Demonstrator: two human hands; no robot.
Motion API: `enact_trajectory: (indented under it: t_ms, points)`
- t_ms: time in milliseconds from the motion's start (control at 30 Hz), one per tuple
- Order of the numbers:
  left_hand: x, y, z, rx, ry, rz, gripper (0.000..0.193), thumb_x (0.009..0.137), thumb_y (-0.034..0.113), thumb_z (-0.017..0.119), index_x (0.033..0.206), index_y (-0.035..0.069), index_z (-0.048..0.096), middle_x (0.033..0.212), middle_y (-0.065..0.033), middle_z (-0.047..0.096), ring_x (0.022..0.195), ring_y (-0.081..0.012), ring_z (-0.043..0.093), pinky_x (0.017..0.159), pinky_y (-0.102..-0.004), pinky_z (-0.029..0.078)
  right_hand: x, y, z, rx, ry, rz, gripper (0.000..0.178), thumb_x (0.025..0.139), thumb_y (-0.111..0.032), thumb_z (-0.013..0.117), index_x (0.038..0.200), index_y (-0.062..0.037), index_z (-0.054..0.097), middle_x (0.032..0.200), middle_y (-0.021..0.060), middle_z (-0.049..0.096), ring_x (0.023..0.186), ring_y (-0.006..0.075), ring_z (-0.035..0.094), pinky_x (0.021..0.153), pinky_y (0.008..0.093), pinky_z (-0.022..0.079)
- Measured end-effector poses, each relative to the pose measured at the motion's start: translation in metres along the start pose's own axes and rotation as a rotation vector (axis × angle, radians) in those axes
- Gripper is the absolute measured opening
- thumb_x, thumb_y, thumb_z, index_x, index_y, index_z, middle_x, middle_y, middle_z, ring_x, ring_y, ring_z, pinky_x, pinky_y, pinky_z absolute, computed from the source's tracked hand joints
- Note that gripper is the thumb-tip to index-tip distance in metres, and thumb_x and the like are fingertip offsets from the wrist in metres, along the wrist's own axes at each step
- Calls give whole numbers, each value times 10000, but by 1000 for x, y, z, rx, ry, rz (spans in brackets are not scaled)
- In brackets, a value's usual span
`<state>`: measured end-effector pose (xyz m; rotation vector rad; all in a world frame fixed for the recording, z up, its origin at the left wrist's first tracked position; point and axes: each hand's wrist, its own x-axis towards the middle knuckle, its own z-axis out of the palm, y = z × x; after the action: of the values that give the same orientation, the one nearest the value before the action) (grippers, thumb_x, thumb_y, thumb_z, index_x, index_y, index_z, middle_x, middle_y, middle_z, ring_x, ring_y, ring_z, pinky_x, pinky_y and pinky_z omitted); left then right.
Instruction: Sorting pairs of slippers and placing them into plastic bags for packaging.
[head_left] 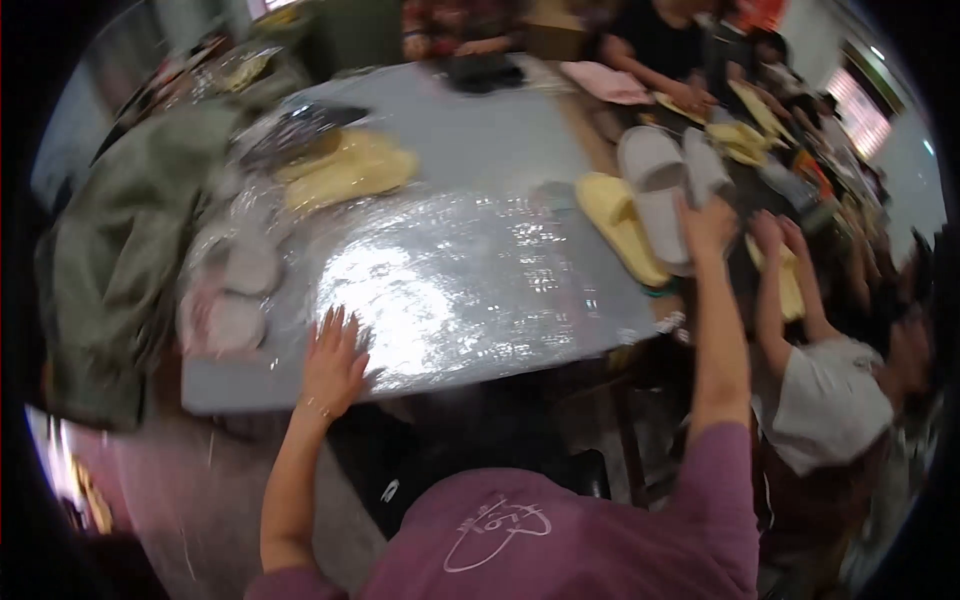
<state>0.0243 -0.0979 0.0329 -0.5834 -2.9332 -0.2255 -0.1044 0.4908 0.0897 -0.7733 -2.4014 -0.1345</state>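
My left hand (335, 365) lies flat on the near edge of the plastic-covered table (450, 230), fingers spread, holding nothing. At the table's right side, my right hand (710, 228) closes around the heel end of a grey slipper (705, 160); motion blur softens its fingers. A second grey slipper (655, 185), sole down, lies against it on the left. Beside that pair rests a yellow slipper (618, 225).
On the table's left are yellow slippers (350, 168) and white-and-pink slippers (235, 295) in clear wrapping. A green cloth (130, 250) hangs at the left edge. Dark items (480, 72) lie at the far edge. Co-workers sit along the right, one with bare arms (785, 270) close to mine.
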Motion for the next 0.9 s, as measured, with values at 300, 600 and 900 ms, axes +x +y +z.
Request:
enact_trajectory:
  t_ms: [300, 600, 900]
  points:
    - [-21, -62, -67, 314, 599, -291, 756, 759, 284, 657, 1373, 33, 294, 1424, -169, 278, 1343, -336, 199, 1089, -477, 121, -75, -35, -19, 58, 295, -75, 541, 816, -400, 572, 1234, -66, 491, 1292, 123, 462, 1191, 331, 395, 977, 524, 276]
    - [30, -121, -66, 69, 762, -518, 803, 718, 448, 671, 1376, 143, 325, 1422, -132, 289, 1344, -333, 176, 1067, -537, 130, -216, -180, -108, 700, -396, -952, 500, 734, -235, 670, 1180, -72, 515, 1246, 125, 471, 1186, 331, 382, 1006, 481, 233]
    - [74, -168, -177, -149, 923, -603, 344, 905, 356, 480, 896, 63, 661, 809, -134, 655, 736, -269, 637, 670, -357, 478, -250, -179, -77, 513, -622, -994, 692, 732, -518, 616, 1297, -158, 445, 1402, 67, 344, 1306, 370, 238, 1041, 592, 107]
